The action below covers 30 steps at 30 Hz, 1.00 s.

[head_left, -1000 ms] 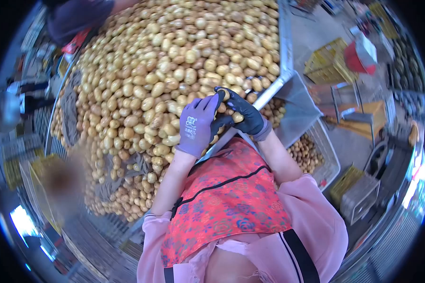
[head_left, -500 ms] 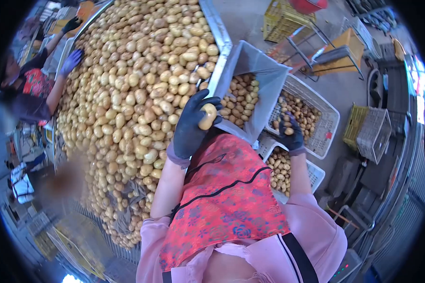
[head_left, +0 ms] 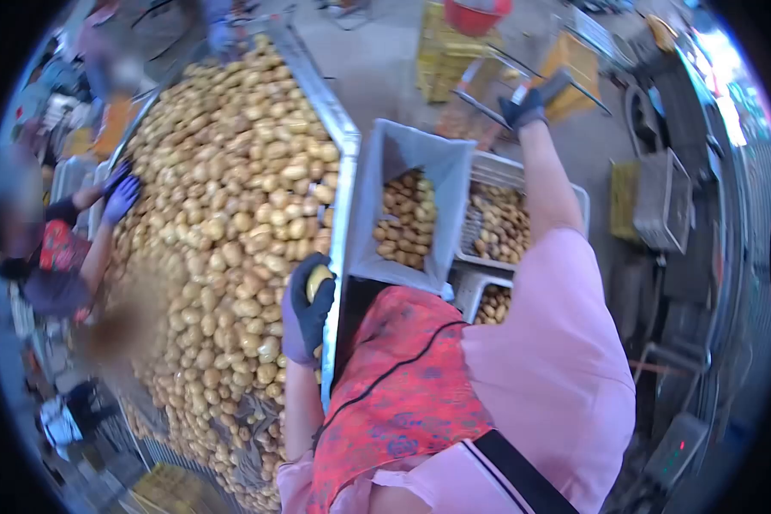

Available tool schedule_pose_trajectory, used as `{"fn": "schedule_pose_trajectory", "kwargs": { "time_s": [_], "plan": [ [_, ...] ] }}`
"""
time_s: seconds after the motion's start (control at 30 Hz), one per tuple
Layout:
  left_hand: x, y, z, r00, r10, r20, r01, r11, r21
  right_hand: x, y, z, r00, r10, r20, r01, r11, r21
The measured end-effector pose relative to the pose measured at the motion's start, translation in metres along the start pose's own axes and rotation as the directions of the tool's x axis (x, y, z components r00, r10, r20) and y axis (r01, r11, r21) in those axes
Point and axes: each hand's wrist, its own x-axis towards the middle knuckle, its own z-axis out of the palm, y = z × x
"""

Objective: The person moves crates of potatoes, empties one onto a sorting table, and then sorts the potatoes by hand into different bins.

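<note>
L hand (head_left: pixel 307 308) had its fingers curled round one potato (head_left: pixel 319 281), just beside the metal rim of the table (head_left: pixel 346 150), over the edge of the pile (head_left: pixel 231 197). R hand (head_left: pixel 527 107) was stretched out beyond the lined bin (head_left: pixel 454 197), nr. a metal-framed stand (head_left: pixel 483 110), fingers apparently spread, nothing visible in it, tho blurry. Poss. trouble: glossy skin & a smooth glove could've let the potato slip, esp. if knuckles knocked the rim; it'd prob. bruise. R arm at full reach might've clipped the stand if swung fast.
</note>
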Motion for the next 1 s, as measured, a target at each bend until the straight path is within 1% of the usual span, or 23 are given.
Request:
{"fn": "schedule_pose_trajectory", "kwargs": {
  "time_s": [0.03, 0.07, 0.1, 0.17, 0.2, 0.23, 0.27, 0.3, 0.33, 0.37, 0.43, 0.47, 0.5, 0.53, 0.57, 0.63, 0.7, 0.77, 0.83, 0.87, 0.9, 0.97, 1.0],
  "plan": [
    [-0.004, -0.001, -0.009, 0.998, -0.007, -0.055, 0.01, 0.999, 0.047, -0.001, 0.005, 0.035, 0.997, -0.069, -0.018, 0.069, 0.882, 0.467],
    [-0.008, 0.005, -0.014, 0.992, -0.071, -0.103, 0.071, 0.997, 0.0, -0.008, -0.008, 0.053, 0.993, -0.12, -0.005, 0.094, 0.752, 0.652],
    [-0.011, -0.004, -0.021, 0.991, -0.026, -0.134, 0.02, 0.999, -0.043, -0.033, -0.026, 0.071, 0.978, -0.204, 0.034, 0.117, 0.682, 0.722],
    [-0.013, -0.002, -0.03, 0.969, -0.154, -0.195, 0.125, 0.98, -0.154, -0.113, -0.062, 0.113, 0.891, -0.415, 0.182, 0.12, 0.603, 0.788],
    [-0.011, 0.004, -0.033, 0.946, -0.226, -0.233, 0.198, 0.971, -0.137, -0.176, -0.098, 0.116, 0.833, -0.413, 0.368, -0.343, 0.136, 0.93],
    [-0.007, 0.001, -0.035, 0.934, -0.24, -0.264, 0.211, 0.968, -0.133, -0.217, -0.109, 0.153, 0.755, -0.539, 0.373, -0.274, 0.257, 0.927],
    [0.0, 0.001, -0.036, 0.927, -0.217, -0.306, 0.17, 0.97, -0.173, -0.266, -0.142, 0.138, 0.548, -0.69, 0.473, -0.587, 0.085, 0.805],
    [0.006, -0.001, -0.036, 0.919, -0.197, -0.343, 0.131, 0.969, -0.208, -0.296, -0.176, 0.13, 0.402, -0.763, 0.506, -0.649, 0.152, 0.745],
    [0.012, -0.009, -0.04, 0.917, -0.178, -0.356, 0.11, 0.973, -0.202, -0.321, -0.2, 0.131, 0.471, -0.762, 0.444, -0.326, 0.318, 0.89],
    [0.019, -0.013, -0.046, 0.91, -0.131, -0.392, 0.08, 0.986, -0.143, -0.32, -0.225, 0.117, 0.491, -0.784, 0.38, -0.105, 0.38, 0.919],
    [0.028, -0.013, -0.059, 0.879, -0.055, -0.474, 0.017, 0.996, -0.084, -0.298, -0.252, 0.122, 0.663, -0.736, 0.135, 0.272, 0.404, 0.873],
    [0.031, -0.018, -0.072, 0.85, 0.159, -0.502, -0.043, 0.971, 0.235, -0.272, -0.262, 0.12, 0.688, -0.722, 0.075, 0.487, 0.536, 0.689],
    [0.034, -0.025, -0.089, 0.809, 0.369, -0.458, -0.083, 0.843, 0.532, -0.244, -0.267, 0.123, 0.673, -0.738, 0.046, 0.639, 0.611, 0.467],
    [0.036, -0.02, -0.102, 0.815, 0.324, -0.48, -0.037, 0.857, 0.515, -0.218, -0.257, 0.152, 0.662, -0.749, -0.011, 0.743, 0.655, 0.134],
    [0.037, -0.023, -0.116, 0.808, 0.368, -0.46, -0.035, 0.809, 0.587, -0.193, -0.264, 0.151, 0.699, -0.697, 0.158, 0.708, 0.705, -0.023],
    [0.043, -0.037, -0.141, 0.78, 0.391, -0.489, 0.01, 0.773, 0.634, -0.154, -0.275, 0.171, 0.592, -0.795, 0.133, 0.806, 0.58, -0.12],
    [0.055, -0.044, -0.161, 0.801, 0.387, -0.457, 0.081, 0.686, 0.723, -0.121, -0.296, 0.193, 0.565, -0.817, 0.116, 0.825, 0.563, -0.055],
    [0.077, -0.051, -0.176, 0.827, 0.396, -0.399, 0.061, 0.643, 0.763, -0.089, -0.334, 0.19, 0.542, -0.84, 0.032, 0.835, 0.543, 0.092],
    [0.105, -0.046, -0.181, 0.868, 0.346, -0.357, 0.086, 0.602, 0.794, -0.062, -0.367, 0.201, 0.421, -0.894, 0.155, 0.895, 0.437, 0.087],
    [0.12, -0.045, -0.185, 0.879, 0.363, -0.308, 0.031, 0.601, 0.798, -0.051, -0.383, 0.203, 0.432, -0.894, 0.117, 0.846, 0.447, 0.291],
    [0.136, -0.05, -0.192, 0.878, 0.396, -0.268, -0.03, 0.605, 0.795, -0.043, -0.414, 0.176, 0.474, -0.817, 0.327, 0.652, 0.576, 0.494],
    [0.166, -0.044, -0.2, 0.905, 0.368, -0.214, -0.035, 0.564, 0.825, -0.019, -0.451, 0.181, 0.578, -0.78, 0.241, 0.616, 0.61, 0.498],
    [0.181, -0.044, -0.203, 0.913, 0.361, -0.19, -0.029, 0.523, 0.852, -0.001, -0.462, 0.209, 0.578, -0.776, 0.252, 0.614, 0.617, 0.492]
  ]
}}
